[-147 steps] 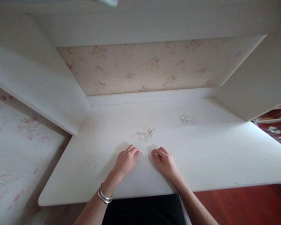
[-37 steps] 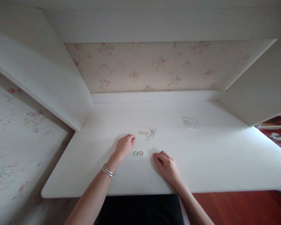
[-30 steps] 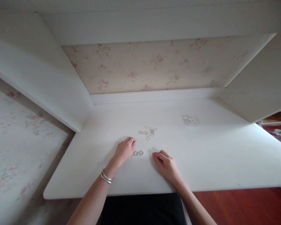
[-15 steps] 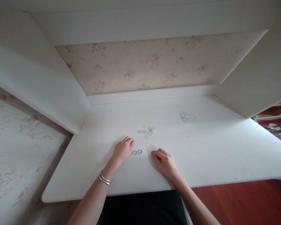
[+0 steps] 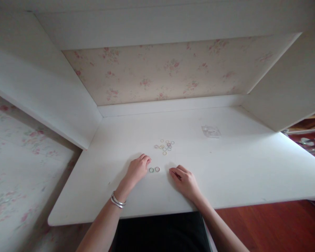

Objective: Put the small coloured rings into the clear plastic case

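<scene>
Two rings (image 5: 155, 169), any lettering illegible, lie beside the left hand (image 5: 139, 168).

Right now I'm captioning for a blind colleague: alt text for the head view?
Left hand and right hand are near two small rings on a white desk; more rings lie beyond, with a clear plastic item farther right.

L hand (image 5: 138, 168) nr 2 rings (image 5: 155, 169), R hand (image 5: 185, 180) opp., ring cluster (image 5: 164, 147) beyond, white desk (image 5: 241, 164)
</scene>
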Demonstrator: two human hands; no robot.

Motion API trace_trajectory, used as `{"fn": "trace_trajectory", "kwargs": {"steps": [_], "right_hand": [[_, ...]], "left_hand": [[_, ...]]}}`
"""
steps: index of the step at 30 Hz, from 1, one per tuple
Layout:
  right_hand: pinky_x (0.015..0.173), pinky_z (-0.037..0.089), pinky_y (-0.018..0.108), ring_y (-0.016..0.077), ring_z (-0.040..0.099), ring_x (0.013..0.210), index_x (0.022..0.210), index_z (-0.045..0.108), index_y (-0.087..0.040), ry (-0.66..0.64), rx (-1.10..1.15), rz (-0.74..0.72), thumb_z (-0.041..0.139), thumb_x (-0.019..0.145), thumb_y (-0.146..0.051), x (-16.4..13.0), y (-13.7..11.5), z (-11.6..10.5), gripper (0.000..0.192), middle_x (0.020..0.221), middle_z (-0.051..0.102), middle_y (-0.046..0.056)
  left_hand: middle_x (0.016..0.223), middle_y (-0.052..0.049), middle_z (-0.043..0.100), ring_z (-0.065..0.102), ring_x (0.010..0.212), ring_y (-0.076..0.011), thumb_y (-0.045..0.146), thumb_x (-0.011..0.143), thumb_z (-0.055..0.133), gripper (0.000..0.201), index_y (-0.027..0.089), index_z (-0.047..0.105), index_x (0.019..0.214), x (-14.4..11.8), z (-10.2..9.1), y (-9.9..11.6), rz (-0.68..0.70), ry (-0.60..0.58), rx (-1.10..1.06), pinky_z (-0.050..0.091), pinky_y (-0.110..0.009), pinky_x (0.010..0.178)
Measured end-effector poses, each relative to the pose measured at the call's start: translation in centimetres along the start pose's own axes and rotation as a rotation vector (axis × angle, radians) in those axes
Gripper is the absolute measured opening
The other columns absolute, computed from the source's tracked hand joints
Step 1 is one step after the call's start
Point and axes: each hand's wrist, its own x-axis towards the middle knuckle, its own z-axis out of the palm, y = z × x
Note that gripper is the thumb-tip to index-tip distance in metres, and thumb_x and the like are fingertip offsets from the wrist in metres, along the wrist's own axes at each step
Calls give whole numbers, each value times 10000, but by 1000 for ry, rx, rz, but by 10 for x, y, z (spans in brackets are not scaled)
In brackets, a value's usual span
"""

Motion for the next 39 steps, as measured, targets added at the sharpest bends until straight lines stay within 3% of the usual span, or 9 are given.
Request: {"fn": "trace_trajectory", "kwargs": {"steps": [9,22,26,30,34,39], "right_hand": [[637,430,208,126,577,705,908,676,-241,7,-10,2,402,921,-320,0,-1,-1,286,768,607,24],[630,425,215,132,576,706,915,672,-248,2,3,12,402,922,-317,0,-2,-1,279,773,604,23],[619,418,216,131,576,705,905,671,-245,4,23,24,405,920,-323,0,-1,0,277,779,608,23],[604,414,223,117,565,661,914,666,-252,-37,3,49,410,916,-324,10,-3,3,266,807,609,13],[663,425,243,136,572,740,993,654,-264,-68,-127,23,425,904,-316,40,-13,9,251,852,612,25],[748,406,283,194,539,932,1105,630,-276,-71,-338,-41,465,892,-295,93,-26,23,270,952,606,68]], "left_hand": [[921,-2,627,608,811,-125,251,929,401,184,235,585,926,-16,-5,22,100,16,-175,442,-214,707],[866,-17,634,608,749,-130,277,937,378,250,251,626,938,-20,-5,35,163,-53,-160,440,-217,653],[871,-22,631,598,786,-126,305,934,386,246,231,620,917,-21,-13,27,132,44,-308,445,-225,720],[838,-35,627,584,772,-134,347,914,417,246,192,606,886,-18,-14,6,1,178,-456,451,-236,724],[797,-35,639,592,711,-136,402,888,444,281,171,602,916,-15,-4,-15,-166,195,-610,463,-237,673],[777,-31,645,593,691,-138,430,864,466,306,164,613,901,-15,2,-23,-222,167,-733,451,-233,633]]}}
